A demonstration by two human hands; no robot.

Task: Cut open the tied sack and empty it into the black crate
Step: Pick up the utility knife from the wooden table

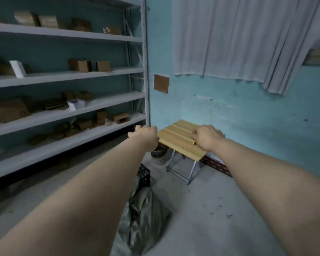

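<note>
Fingers (195, 134) of the right hand (208, 138) are curled round a small yellow thing (194, 143) on the wooden counter (174, 133), at the centre of the frame; only its end shows. At the counter's left corner, the left hand (146, 136) has its fingers bent away from view, and I cannot tell whether they grasp anything. The green sack (144, 218) lies on the floor (211, 209) at lower centre. Just above the sack stands the black crate (144, 175), partly hidden by the left arm.
</note>
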